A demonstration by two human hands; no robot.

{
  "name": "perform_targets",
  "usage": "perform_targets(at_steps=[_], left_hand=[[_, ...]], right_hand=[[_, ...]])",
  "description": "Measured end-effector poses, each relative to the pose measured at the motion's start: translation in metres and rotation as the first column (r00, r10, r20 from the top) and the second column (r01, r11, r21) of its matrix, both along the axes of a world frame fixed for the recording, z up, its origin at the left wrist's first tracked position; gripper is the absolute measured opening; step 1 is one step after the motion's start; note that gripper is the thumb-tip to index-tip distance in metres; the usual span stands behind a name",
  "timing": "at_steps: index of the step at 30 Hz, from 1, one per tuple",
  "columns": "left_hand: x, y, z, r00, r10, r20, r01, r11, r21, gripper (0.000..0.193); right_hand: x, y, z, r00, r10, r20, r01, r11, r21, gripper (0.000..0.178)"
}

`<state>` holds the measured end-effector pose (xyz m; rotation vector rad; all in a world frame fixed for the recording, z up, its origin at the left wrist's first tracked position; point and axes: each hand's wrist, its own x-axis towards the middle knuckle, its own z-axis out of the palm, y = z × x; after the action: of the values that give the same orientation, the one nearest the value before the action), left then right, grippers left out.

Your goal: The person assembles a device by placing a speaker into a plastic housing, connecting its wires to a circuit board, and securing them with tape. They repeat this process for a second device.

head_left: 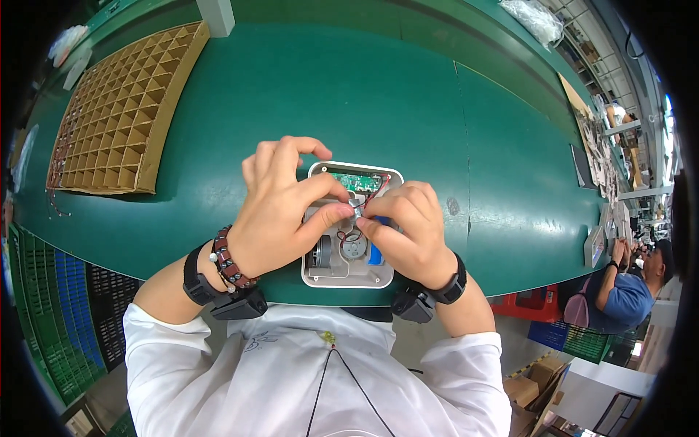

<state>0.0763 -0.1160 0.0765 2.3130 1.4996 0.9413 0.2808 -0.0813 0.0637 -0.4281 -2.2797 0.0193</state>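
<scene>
Two hands pinch a small silvery piece over an open white, round-cornered casing holding a green board.

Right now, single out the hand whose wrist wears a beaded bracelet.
The left hand: a brown beaded bracelet sits between it and its black strap. The right hand has only a black wrist strap.

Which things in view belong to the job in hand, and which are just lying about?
Job in hand:
- white housing
- circuit board
- blue part
- metal disc

Probably just lying about:
- cardboard grid
- plastic bag
- red crate
</scene>
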Motion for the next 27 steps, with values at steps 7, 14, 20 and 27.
perform_targets(at_steps=[7,14,20,27], left_hand=[[0.0,0.004,-0.01,0.974,-0.063,0.216,0.088,0.99,-0.108,0.008],[0.003,0.004,-0.012,0.951,-0.032,0.307,0.09,0.981,-0.174,0.007],[0.002,0.005,-0.012,0.965,-0.083,0.249,0.112,0.988,-0.104,0.004],[0.003,0.005,-0.012,0.968,-0.095,0.231,0.12,0.988,-0.094,0.001]], right_hand=[[0.0,-0.001,0.0,1.0,-0.009,0.016,0.009,1.0,0.014,0.018],[-0.003,0.0,0.001,0.999,-0.049,-0.001,0.048,0.996,-0.079,0.024],[-0.006,0.002,-0.006,0.993,-0.075,-0.095,0.059,0.985,-0.161,0.02],[-0.007,0.003,-0.009,0.983,-0.046,-0.18,-0.005,0.962,-0.274,0.022]])
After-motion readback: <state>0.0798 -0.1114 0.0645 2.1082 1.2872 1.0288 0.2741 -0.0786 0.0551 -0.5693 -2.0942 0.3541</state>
